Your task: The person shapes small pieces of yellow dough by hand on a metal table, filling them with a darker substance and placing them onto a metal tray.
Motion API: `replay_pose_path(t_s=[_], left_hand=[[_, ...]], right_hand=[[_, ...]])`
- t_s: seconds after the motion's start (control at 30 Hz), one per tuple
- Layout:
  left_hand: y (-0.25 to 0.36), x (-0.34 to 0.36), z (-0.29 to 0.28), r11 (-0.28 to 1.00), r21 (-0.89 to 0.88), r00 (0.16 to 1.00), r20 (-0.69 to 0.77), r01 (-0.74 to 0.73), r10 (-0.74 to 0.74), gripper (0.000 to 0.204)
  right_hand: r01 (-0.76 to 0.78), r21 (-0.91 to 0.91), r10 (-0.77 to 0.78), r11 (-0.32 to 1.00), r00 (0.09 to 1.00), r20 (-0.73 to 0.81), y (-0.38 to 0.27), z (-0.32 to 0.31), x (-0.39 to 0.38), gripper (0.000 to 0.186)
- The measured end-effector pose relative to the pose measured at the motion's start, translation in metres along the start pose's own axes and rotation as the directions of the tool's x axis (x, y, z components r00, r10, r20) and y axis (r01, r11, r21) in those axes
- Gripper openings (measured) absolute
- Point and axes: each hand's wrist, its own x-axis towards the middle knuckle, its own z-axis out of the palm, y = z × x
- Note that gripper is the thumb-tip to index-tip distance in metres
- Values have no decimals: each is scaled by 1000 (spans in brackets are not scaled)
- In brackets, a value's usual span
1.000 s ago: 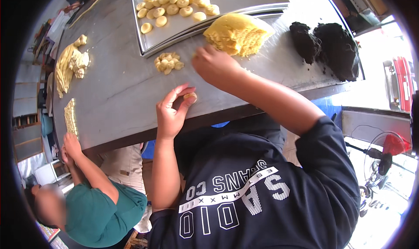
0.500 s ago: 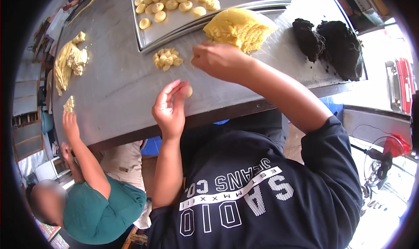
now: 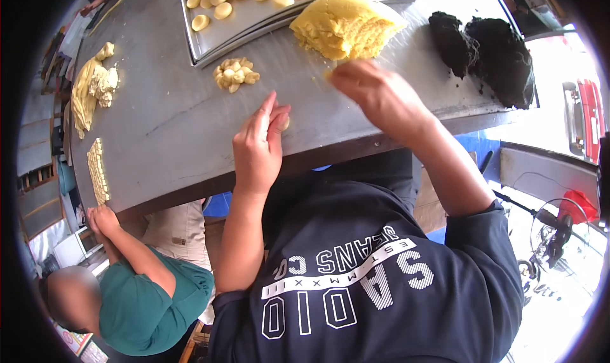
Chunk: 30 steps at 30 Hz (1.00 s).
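Head view: since 0.5 s ago the right hand [image 3: 375,96] left the yellow dough mound [image 3: 346,25], grip pinching a crumb, while the left hand [image 3: 257,148] closes around a small dough ball [image 3: 286,123], round, axis unclear, at the table [image 3: 159,128] edge.

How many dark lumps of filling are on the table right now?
2, both at the table's far right: a smaller dark lump and, right of it, a larger dark lump by the edge. Nothing seems to hide more.

Grey metal worktable [image 3: 165,140], daylight, standing fan [image 3: 553,226]
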Motion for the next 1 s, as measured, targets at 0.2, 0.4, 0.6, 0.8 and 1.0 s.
replay_pose_path(t_s=[0.2,0.4,0.6,0.8,1.0], left_hand=[[-11,17,-42,996,-92,915,400,-18,54,65],[-25,3,-26,968,-232,964,264,100,-37,78],[-27,-5,-18,911,-374,978,174,174,-115,75],[-5,0,-16,989,-149,972,233,21,14,70],[-19,-10,-12,945,-243,954,256,221,-158,49]], right_hand=[[-133,2,133,991,990,-49,18,43,5,29],[-135,-75,146,988,976,161,6,37,32,28],[-14,115,-2,993,990,140,12,21,7,30],[-227,204,249,952,964,-91,-23,36,-12,32],[-265,228,255,937,964,72,-19,40,9,24]])
